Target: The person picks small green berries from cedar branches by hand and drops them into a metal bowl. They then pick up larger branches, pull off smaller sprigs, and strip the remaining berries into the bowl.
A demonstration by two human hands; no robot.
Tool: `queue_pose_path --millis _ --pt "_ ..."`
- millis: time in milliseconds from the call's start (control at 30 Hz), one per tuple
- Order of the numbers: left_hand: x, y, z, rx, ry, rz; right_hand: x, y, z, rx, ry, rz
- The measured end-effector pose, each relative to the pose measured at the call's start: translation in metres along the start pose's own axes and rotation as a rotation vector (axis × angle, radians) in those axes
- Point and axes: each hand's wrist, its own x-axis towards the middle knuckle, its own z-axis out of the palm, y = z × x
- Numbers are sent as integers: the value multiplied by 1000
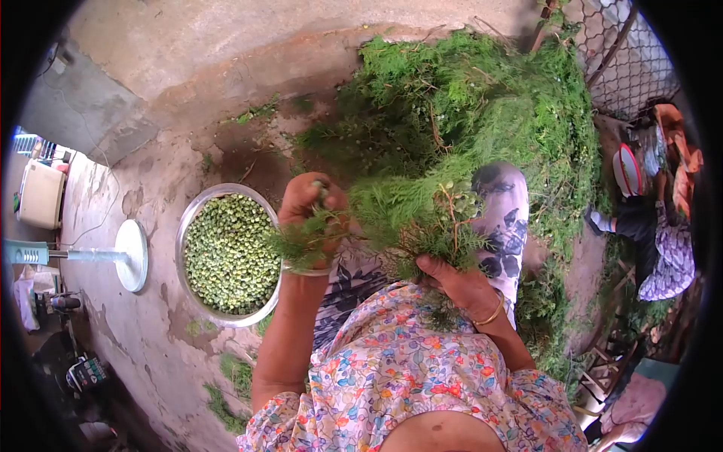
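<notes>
My right hand (467,290), a bangle at its wrist, is closed around the stems of a leafy cypress branch (407,218) in front of my lap. Small green cones (450,197) show on that branch. My left hand (310,207) is a fist beside the branch, with green cones (322,188) visible between its curled fingers. Feathery foliage partly covers this hand, which is slightly blurred. To its left, a round metal basin (181,256) holds a heap of green cones (230,256).
A big pile of cut cypress branches (482,90) lies ahead and to the right. At the left stands a pale fan (132,256) on a round base. Another person (663,256) is at the far right, near wire mesh (625,60). Loose sprigs (226,407) lie on the concrete floor.
</notes>
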Motion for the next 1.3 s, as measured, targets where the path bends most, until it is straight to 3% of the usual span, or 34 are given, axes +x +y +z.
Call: queue_pose_path --millis 33,67,133,300,333,367,433,567,633,700,767,867,967,1033,1067,1133,1200,1300 --pt "5 9 -11 -103 0 -1 -1 -3 0 15 -13 -14" --pt "4 25 -20 -222 -261 -74 -2 -7 0 15 -14 -15" --pt "2 46 -38 -274 -242 -83 -5 -12 -4 38 42 220" --pt "-26 102 -101 -38 140 255 -4 1 -14 81 74 2" --pt "-33 114 -117 57 193 245 -4 5 -16 103 83 -20" --pt "-41 125 -129 374 509 323 -3 9 -17 105 86 -21" --pt "-43 120 -139 1116 731 664 1 14 -20 347 -89 -165" --pt "-48 123 -147 1263 792 687 6 13 -21 412 -245 -186" --pt "-49 122 -143 1359 837 695 7 6 -19 604 -219 44" --pt "-45 108 -130 923 770 569 9 3 -18 596 -231 50" --pt "-38 91 -117 767 678 542 10 4 -17 590 -241 54" --pt "-34 60 -76 738 490 507 11 8 -16 597 -78 93" --pt "-37 32 -26 685 365 395 8 -8 -11 371 96 4" --pt "-42 19 -5 651 205 334 4 -24 -2 159 355 -108" --pt "-46 13 5 620 184 320 7 -26 -5 156 349 -109" --pt "-50 4 22 585 168 315 12 -29 -16 -408 268 -408" --pt "-52 -3 32 512 108 425 10 -38 -12 -481 280 -435" --pt "-48 -10 38 525 100 365 14 -29 -16 -650 281 -521"
